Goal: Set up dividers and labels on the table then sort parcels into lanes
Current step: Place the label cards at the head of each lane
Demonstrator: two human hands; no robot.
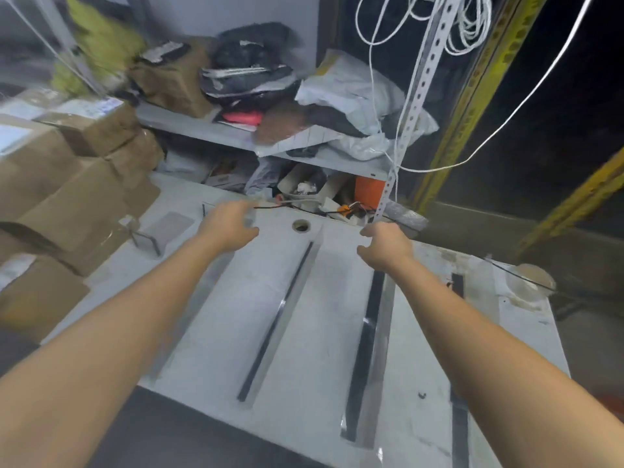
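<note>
4 dividers [280,319] lie lengthwise on the table [310,366], with parcels [67,184] stacked at its left. The right hand [385,244] hovers loosely curled and empty; the left hand [229,228] is too blurred to tell. Best to keep the far ends parallel and evenly spaced.

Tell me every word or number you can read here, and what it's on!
Nothing here can be read.
White label on the cardboard box: too blurred.
Clear label stand on the table: no writing can be made out.
Dark bags on the shelf: labels too blurred.
</note>
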